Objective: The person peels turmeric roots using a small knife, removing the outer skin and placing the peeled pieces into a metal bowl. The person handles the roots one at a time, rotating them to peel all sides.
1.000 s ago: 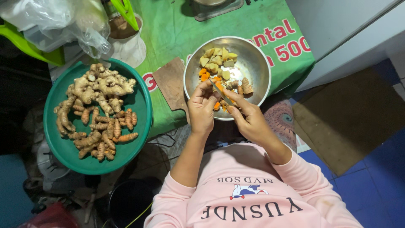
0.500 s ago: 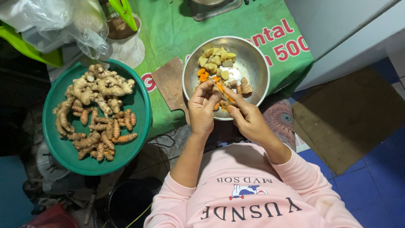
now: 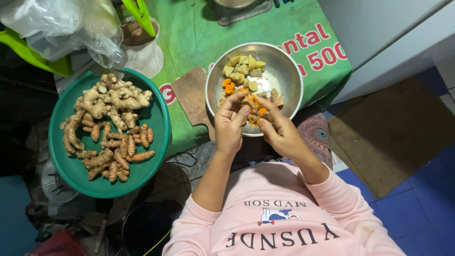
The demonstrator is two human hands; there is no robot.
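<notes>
- Green tray [image 3: 61, 175]: at far left, piled with ginger [image 3: 111, 97] toward its top and thin turmeric roots [image 3: 116, 154] lower down, all unpeeled and knobbly. They look dry, hard and light; the knobs give plenty of grip.
- Plastic bag [image 3: 61, 23]: clear and crumpled, above the tray, beside a white cup [image 3: 142, 52].
- Board [image 3: 192, 95]: a small brown one on the green cloth [image 3: 189, 33], touching the bowl's left side.
- Left hand [image 3: 230, 125]: over the bowl's near rim, fingers curled together and pinched on a small turmeric piece [image 3: 253, 110]. The piece is short, stiff and orange where cut. I judge it slick with juice once peeled, so a grip across its ends with fingertips suits it best.
- Bowl [image 3: 289, 76]: steel, holding pale ginger chunks [image 3: 244, 66] at the back and orange bits nearer the hands.
- Right hand [image 3: 279, 132]: just beside the left, fingers closed toward the same piece; whether it grips a blade or only the root I cannot tell.
- Brown mat [image 3: 393, 132]: on the blue floor at right, well apart from the hands.
</notes>
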